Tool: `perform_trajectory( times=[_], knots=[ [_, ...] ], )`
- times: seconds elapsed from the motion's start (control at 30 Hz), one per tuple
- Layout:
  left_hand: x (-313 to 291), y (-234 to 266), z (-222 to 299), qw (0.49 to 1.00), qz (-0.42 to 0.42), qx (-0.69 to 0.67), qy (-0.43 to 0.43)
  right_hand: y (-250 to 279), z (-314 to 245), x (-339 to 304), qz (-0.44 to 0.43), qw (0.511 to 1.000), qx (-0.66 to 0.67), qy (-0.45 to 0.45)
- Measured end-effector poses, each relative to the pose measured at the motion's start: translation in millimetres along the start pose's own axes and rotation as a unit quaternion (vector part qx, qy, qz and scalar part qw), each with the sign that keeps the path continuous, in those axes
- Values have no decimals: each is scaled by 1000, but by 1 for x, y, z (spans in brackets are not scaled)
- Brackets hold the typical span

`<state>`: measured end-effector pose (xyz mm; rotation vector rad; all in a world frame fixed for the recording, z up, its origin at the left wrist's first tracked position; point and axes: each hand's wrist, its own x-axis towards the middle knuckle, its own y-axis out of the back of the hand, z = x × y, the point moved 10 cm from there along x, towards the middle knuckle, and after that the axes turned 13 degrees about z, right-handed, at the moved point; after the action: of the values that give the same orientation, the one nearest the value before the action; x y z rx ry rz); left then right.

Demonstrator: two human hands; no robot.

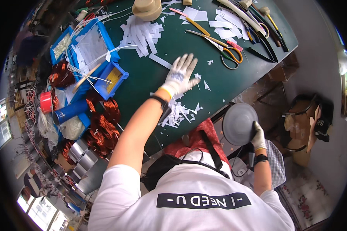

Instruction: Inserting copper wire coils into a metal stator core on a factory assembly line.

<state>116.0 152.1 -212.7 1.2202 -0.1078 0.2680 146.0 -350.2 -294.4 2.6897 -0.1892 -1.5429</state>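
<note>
My left hand (180, 76), in a white glove with a yellow cuff, reaches over the green tabletop (138, 109) with its fingers stretched out and nothing in it. Next to its fingers lies a white paper strip (160, 61). Below the wrist, partly covered by my forearm, is a heap of small paper scraps (176, 114). Out past the table's right edge, my gloved right hand (258, 137) grips the rim of a round, shallow grey dish (239, 124). The dish shows nothing in it that I can make out.
Scissors (230, 57) lie to the right of a pile of paper strips (142, 35). Blue trays (89, 42) and copper wire coils (105, 131) crowd the left. Hammers and hand tools (266, 17) sit at the far right. A chair (301, 123) stands beyond the table.
</note>
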Motion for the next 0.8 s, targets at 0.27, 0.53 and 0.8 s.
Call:
perform_trajectory(
  times=[0.27,0.53,0.8],
  knots=[
    [26,31,-28,997,72,10,8,9,29,-9,-37,998,55,-17],
    [-49,50,-130,971,-115,207,28,33,25,22,-18,1000,15,-14],
    [52,-24,7,990,-88,17,-110,-54,7,21,-83,996,-20,13]
  ],
)
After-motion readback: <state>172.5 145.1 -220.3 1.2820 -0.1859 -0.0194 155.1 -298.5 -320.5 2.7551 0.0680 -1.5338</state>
